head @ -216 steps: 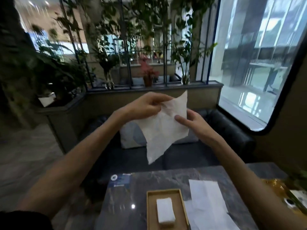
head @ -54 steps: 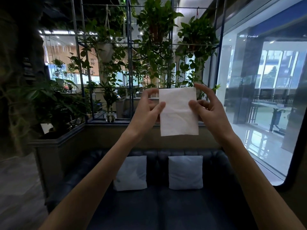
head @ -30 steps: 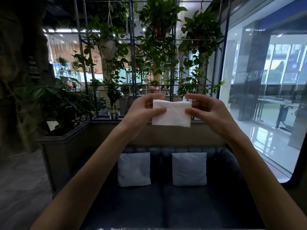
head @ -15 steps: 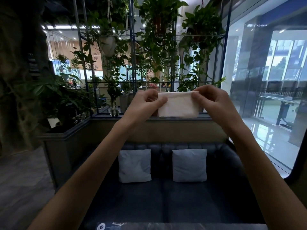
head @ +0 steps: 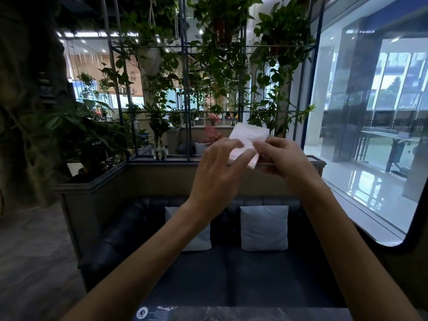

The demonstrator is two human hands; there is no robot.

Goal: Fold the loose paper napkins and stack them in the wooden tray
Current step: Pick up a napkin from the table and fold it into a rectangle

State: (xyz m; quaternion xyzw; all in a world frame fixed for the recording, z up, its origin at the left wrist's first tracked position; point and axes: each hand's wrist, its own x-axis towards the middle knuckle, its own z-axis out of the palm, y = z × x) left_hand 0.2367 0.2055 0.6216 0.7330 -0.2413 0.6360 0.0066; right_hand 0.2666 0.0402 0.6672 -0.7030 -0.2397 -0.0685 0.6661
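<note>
Two hands hold one small white napkin up in the air, well above the tabletop, which only peeks in at 6 o'clock of the picture. The napkin looks folded small already, so I think this is the last bit of folding: pressing the fold flat, or making one more fold. The right hand is curled, and its fingers pinch the napkin at its lower right side. The left hand has its fingers stretched out and a little spread. Two of them touch the lower left side of the napkin, but I cannot tell if they pinch it or just press on it. Most of the napkin sticks up from the fingers toward 12 o'clock, and one small corner pokes down between the hands toward 6 o'clock. From the napkin, the left hand is at 8 o'clock and the right hand at 4 o'clock. The wooden tray is not in the picture. Next, I think the edges need lining up and a squeeze so the fold stays, and then the napkin must go down to the tray and lie flat. It is thin and floppy, so a loose hold could let it spring open.
</note>
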